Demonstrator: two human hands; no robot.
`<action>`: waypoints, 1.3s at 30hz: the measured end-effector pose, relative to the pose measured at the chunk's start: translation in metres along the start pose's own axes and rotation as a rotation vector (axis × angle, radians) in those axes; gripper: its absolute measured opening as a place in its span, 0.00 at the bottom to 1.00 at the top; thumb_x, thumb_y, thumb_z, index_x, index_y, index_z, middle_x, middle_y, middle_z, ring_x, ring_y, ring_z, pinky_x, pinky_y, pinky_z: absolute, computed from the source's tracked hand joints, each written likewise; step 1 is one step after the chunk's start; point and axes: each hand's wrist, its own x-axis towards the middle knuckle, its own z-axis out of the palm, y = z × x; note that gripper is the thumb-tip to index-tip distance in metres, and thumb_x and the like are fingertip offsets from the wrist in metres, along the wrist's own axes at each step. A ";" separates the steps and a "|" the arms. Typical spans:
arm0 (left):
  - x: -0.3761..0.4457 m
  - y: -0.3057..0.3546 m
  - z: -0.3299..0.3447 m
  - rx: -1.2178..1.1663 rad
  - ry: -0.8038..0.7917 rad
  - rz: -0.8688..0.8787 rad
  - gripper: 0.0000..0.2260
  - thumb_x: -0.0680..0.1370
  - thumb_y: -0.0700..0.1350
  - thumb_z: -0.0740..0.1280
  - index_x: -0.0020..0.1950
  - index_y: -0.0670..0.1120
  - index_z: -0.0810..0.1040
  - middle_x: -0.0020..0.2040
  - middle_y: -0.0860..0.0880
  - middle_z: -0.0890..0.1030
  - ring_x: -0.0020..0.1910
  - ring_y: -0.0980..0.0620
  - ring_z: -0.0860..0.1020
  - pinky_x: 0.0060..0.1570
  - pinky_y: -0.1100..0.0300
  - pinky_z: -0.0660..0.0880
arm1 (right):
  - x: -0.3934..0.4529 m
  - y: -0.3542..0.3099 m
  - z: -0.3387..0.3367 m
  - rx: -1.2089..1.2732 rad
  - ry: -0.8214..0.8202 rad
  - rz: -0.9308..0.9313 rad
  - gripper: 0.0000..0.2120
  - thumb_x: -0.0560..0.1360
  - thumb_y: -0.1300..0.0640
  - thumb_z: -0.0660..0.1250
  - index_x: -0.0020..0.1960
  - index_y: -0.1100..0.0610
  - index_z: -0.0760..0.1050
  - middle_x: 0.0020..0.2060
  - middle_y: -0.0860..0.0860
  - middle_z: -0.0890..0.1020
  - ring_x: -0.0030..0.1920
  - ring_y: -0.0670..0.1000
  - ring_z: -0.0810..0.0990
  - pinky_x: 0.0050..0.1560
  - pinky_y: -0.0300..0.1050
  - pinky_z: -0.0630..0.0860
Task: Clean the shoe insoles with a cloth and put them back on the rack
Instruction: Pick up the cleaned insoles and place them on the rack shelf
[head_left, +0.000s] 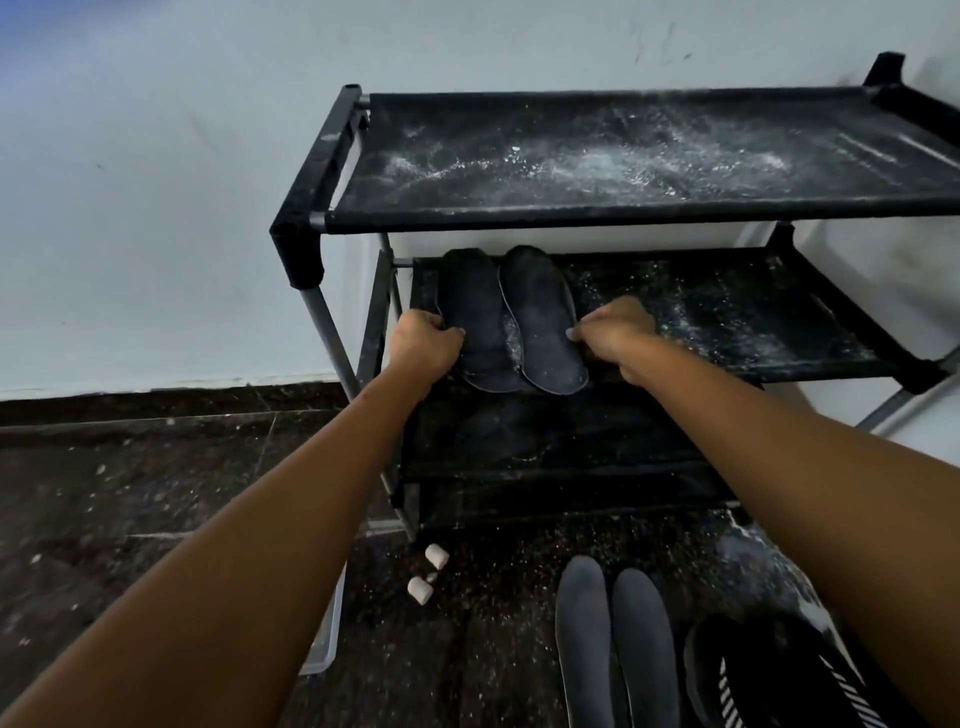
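Two insoles are gripped at once on the middle shelf (727, 332) of the rack (296, 244): the left insole (475, 317) is pinched at its outer edge by the curled fingers of the left hand (423, 345), and the right insole (543, 317) is pinched at its outer edge by the right hand (613, 335). Both are laid side by side, nearly touching, with their long axes running from the shelf's front edge back toward the wall, heels nearest the hands and overhanging the front. A straight pull toward the body would seem enough to free them. White dust is scattered over both shelves. Another pair of insoles (610, 639) is seen on the floor (130, 493), near a shoe (769, 675). No cloth is visible.
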 end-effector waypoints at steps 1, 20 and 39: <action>-0.004 0.003 0.000 0.023 0.016 0.005 0.07 0.75 0.44 0.67 0.38 0.44 0.73 0.33 0.47 0.71 0.35 0.49 0.72 0.28 0.62 0.65 | -0.003 -0.001 -0.002 -0.010 0.011 -0.005 0.08 0.71 0.59 0.72 0.48 0.62 0.80 0.48 0.56 0.83 0.48 0.55 0.82 0.47 0.43 0.78; -0.182 -0.116 0.156 0.075 0.314 0.320 0.16 0.75 0.39 0.64 0.62 0.38 0.71 0.59 0.41 0.72 0.55 0.46 0.68 0.59 0.61 0.59 | -0.130 0.247 0.020 -0.273 0.265 -0.196 0.09 0.78 0.53 0.59 0.47 0.58 0.74 0.41 0.55 0.79 0.43 0.57 0.77 0.37 0.43 0.69; -0.235 -0.225 0.275 0.296 -0.390 -0.563 0.27 0.71 0.44 0.73 0.63 0.37 0.64 0.62 0.38 0.70 0.63 0.38 0.70 0.61 0.50 0.67 | -0.165 0.375 0.094 -0.363 0.049 0.882 0.25 0.71 0.50 0.72 0.62 0.60 0.70 0.59 0.60 0.76 0.60 0.61 0.76 0.53 0.54 0.75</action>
